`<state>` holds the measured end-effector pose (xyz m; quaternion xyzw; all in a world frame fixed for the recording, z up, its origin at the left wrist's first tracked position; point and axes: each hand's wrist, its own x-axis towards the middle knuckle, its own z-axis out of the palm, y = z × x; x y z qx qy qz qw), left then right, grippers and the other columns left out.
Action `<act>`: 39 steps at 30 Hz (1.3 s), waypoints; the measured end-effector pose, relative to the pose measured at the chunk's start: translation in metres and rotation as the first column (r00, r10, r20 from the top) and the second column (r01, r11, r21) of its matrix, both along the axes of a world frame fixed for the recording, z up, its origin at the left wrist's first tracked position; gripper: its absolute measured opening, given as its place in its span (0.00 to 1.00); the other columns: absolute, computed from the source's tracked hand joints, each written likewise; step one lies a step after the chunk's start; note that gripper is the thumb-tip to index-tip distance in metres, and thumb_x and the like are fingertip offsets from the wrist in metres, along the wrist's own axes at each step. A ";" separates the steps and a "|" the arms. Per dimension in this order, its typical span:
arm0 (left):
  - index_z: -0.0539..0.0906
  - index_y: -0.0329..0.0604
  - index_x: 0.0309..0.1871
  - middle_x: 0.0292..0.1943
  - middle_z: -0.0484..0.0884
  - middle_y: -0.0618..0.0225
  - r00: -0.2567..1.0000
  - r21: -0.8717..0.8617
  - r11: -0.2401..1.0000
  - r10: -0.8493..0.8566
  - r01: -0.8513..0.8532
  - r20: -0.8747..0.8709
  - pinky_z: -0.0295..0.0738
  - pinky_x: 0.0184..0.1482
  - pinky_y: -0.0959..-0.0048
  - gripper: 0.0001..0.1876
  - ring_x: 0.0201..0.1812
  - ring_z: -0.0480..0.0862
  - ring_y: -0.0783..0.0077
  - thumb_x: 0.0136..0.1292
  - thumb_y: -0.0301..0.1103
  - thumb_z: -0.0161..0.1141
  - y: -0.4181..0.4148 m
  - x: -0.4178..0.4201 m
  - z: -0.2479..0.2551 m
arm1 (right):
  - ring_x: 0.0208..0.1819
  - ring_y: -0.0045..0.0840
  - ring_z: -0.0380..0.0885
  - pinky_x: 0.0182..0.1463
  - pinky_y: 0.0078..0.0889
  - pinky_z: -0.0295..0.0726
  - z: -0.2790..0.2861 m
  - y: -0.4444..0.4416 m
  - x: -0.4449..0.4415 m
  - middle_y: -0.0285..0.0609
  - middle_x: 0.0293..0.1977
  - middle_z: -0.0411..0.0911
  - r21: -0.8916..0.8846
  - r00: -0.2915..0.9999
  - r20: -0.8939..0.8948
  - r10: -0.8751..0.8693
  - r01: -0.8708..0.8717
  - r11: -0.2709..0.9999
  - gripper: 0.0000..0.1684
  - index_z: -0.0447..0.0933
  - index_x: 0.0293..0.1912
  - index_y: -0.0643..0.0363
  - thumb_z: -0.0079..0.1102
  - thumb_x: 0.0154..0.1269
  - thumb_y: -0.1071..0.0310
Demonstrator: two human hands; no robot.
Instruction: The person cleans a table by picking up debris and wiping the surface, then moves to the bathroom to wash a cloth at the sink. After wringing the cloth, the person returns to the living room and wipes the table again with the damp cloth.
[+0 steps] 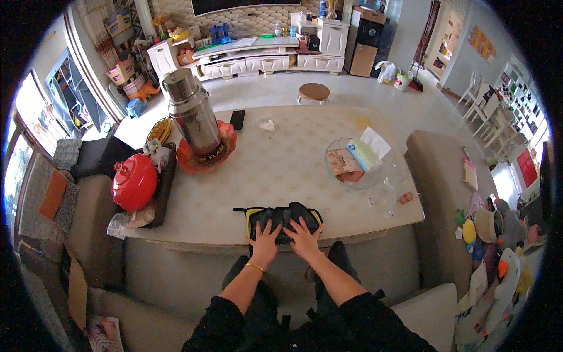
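A black fabric bag with yellow sides (281,213) lies at the near edge of the pale tabletop (281,176). A thin black strap sticks out from its left end. My left hand (264,243) rests on the left part of the bag, fingers spread, palm down. On the right part, my right hand (303,238) lies the same way, its thumb close to the left one's fingers. Neither hand is closed around the bag. My fingers hide some of its upper surface.
A steel thermos (191,116) stands on a red scalloped dish (228,141) at left. A red round lidded container (135,182) sits in a dark tray (166,189). Behind lies a phone (237,119). At right, a glass bowl (336,179) holds a tissue pack (365,154).
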<state>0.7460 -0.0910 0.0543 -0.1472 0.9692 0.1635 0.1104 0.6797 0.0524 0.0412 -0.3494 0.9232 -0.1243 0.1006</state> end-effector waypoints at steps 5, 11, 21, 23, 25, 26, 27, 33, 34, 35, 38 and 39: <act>0.64 0.65 0.65 0.70 0.51 0.69 0.992 -0.050 0.998 -0.047 0.042 -0.115 0.48 0.56 0.26 0.38 0.70 0.47 0.48 0.48 0.36 0.67 0.000 0.008 -0.018 | 0.71 0.34 0.40 0.59 0.80 0.33 0.005 0.001 0.003 0.33 0.69 0.48 -0.048 0.999 0.034 -0.037 0.039 0.998 0.35 0.68 0.59 0.31 0.63 0.50 0.65; 0.65 0.54 0.64 0.68 0.55 0.60 0.965 -0.125 0.986 -0.134 0.107 -0.227 0.52 0.59 0.35 0.38 0.68 0.50 0.45 0.46 0.36 0.68 0.005 0.005 -0.029 | 0.71 0.32 0.43 0.63 0.70 0.43 -0.003 0.003 -0.002 0.34 0.68 0.48 -0.055 1.000 0.006 -0.012 0.012 0.998 0.36 0.65 0.60 0.35 0.58 0.52 0.75; 0.68 0.43 0.61 0.66 0.59 0.57 0.924 -0.205 0.973 -0.172 0.106 -0.342 0.54 0.62 0.44 0.30 0.68 0.55 0.49 0.51 0.28 0.58 -0.020 -0.036 -0.038 | 0.70 0.25 0.47 0.64 0.61 0.50 -0.004 -0.029 -0.024 0.33 0.67 0.53 -0.093 0.998 -0.014 -0.064 0.062 0.994 0.35 0.64 0.61 0.47 0.55 0.52 0.77; 0.68 0.43 0.62 0.66 0.60 0.58 0.919 -0.218 0.968 -0.198 0.128 -0.341 0.56 0.63 0.48 0.28 0.68 0.56 0.51 0.54 0.28 0.56 -0.022 -0.046 -0.034 | 0.69 0.27 0.51 0.63 0.60 0.50 -0.018 -0.029 -0.034 0.36 0.65 0.57 -0.185 0.995 -0.067 -0.073 0.060 0.981 0.33 0.66 0.59 0.50 0.55 0.50 0.79; 0.68 0.43 0.62 0.66 0.60 0.58 0.904 -0.286 0.948 -0.239 0.138 -0.355 0.56 0.63 0.49 0.28 0.68 0.56 0.52 0.55 0.28 0.56 -0.030 -0.059 -0.035 | 0.68 0.29 0.54 0.63 0.59 0.50 -0.017 -0.038 -0.044 0.38 0.63 0.60 -0.251 0.991 -0.105 -0.080 0.051 0.967 0.32 0.68 0.57 0.51 0.54 0.49 0.81; 0.66 0.44 0.63 0.68 0.56 0.62 0.936 -0.232 0.965 -0.191 0.124 -0.296 0.57 0.65 0.54 0.30 0.69 0.54 0.54 0.53 0.24 0.54 -0.036 -0.067 -0.035 | 0.67 0.29 0.55 0.63 0.59 0.50 -0.016 -0.045 -0.052 0.38 0.63 0.61 -0.268 0.990 -0.116 -0.083 0.049 0.962 0.32 0.69 0.56 0.51 0.54 0.49 0.82; 0.67 0.44 0.62 0.67 0.58 0.62 0.932 -0.225 0.968 -0.176 0.107 -0.316 0.58 0.64 0.53 0.29 0.68 0.55 0.55 0.54 0.25 0.55 -0.042 -0.077 -0.035 | 0.67 0.29 0.56 0.63 0.58 0.50 -0.013 -0.054 -0.061 0.38 0.62 0.62 -0.284 0.988 -0.127 -0.087 0.048 0.958 0.31 0.70 0.56 0.51 0.53 0.49 0.83; 0.70 0.46 0.60 0.65 0.63 0.63 0.917 -0.242 0.969 -0.135 0.043 -0.376 0.60 0.62 0.54 0.25 0.66 0.61 0.56 0.56 0.27 0.55 -0.056 -0.128 -0.025 | 0.67 0.26 0.55 0.64 0.58 0.51 -0.024 -0.075 -0.115 0.37 0.62 0.63 -0.237 0.973 -0.174 -0.151 0.108 0.966 0.23 0.71 0.55 0.49 0.45 0.60 0.74; 0.70 0.47 0.61 0.64 0.64 0.63 0.907 -0.249 0.968 -0.119 0.017 -0.404 0.61 0.62 0.54 0.26 0.66 0.61 0.56 0.56 0.28 0.55 -0.062 -0.134 -0.024 | 0.67 0.26 0.56 0.64 0.58 0.51 -0.021 -0.080 -0.121 0.37 0.62 0.63 -0.257 0.972 -0.185 -0.145 0.094 0.962 0.22 0.71 0.55 0.49 0.44 0.61 0.74; 0.70 0.47 0.61 0.64 0.64 0.63 0.903 -0.284 0.959 -0.122 0.000 -0.412 0.61 0.61 0.54 0.26 0.65 0.62 0.56 0.55 0.30 0.57 -0.067 -0.139 -0.023 | 0.67 0.26 0.56 0.64 0.58 0.51 -0.018 -0.085 -0.126 0.36 0.62 0.63 -0.277 0.971 -0.197 -0.139 0.081 0.958 0.22 0.71 0.55 0.49 0.42 0.62 0.73; 0.68 0.51 0.62 0.65 0.62 0.63 0.903 -0.240 0.970 -0.076 -0.031 -0.424 0.60 0.62 0.52 0.29 0.66 0.60 0.54 0.54 0.32 0.59 -0.074 -0.159 -0.006 | 0.66 0.27 0.56 0.65 0.57 0.51 -0.004 -0.096 -0.149 0.36 0.62 0.63 -0.232 0.957 -0.257 -0.137 0.077 0.970 0.22 0.70 0.56 0.48 0.40 0.64 0.71; 0.66 0.53 0.64 0.66 0.60 0.63 0.920 -0.237 0.970 -0.051 -0.046 -0.388 0.59 0.63 0.53 0.30 0.67 0.58 0.53 0.55 0.33 0.59 -0.073 -0.166 -0.001 | 0.66 0.27 0.57 0.65 0.57 0.51 0.000 -0.099 -0.156 0.36 0.62 0.63 -0.224 0.953 -0.266 -0.144 0.084 0.971 0.22 0.70 0.56 0.48 0.40 0.64 0.71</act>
